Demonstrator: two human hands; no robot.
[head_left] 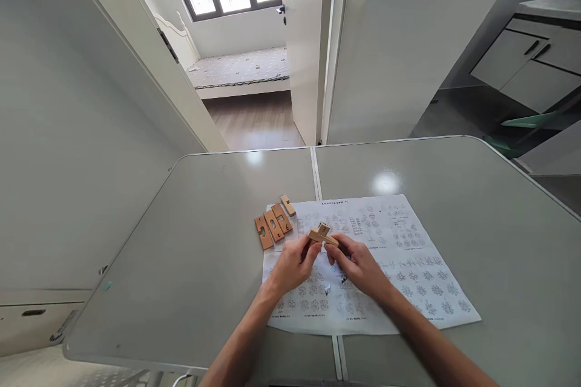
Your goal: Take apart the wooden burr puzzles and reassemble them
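My left hand (293, 263) and my right hand (356, 260) meet above a printed sheet, fingers closed on small light wooden puzzle blocks (323, 233). The blocks touch or cross one another between my fingertips; how they fit together is too small to tell. Left of my hands lie three flat brown wooden pieces with cut-outs, marked 1 (264, 233), 2 (274, 225) and 3 (282, 218). Just beyond them rests a lighter notched wooden block (287, 205). Under my hands spreads the white instruction sheet (436, 308), covered in small diagrams.
The grey table (195, 266) has a pale seam (315, 172) down its middle and a light rim. Past its far edge, an open door (305, 42) leads to a room with a bed (240, 66). White cabinets (512, 57) stand at the far right.
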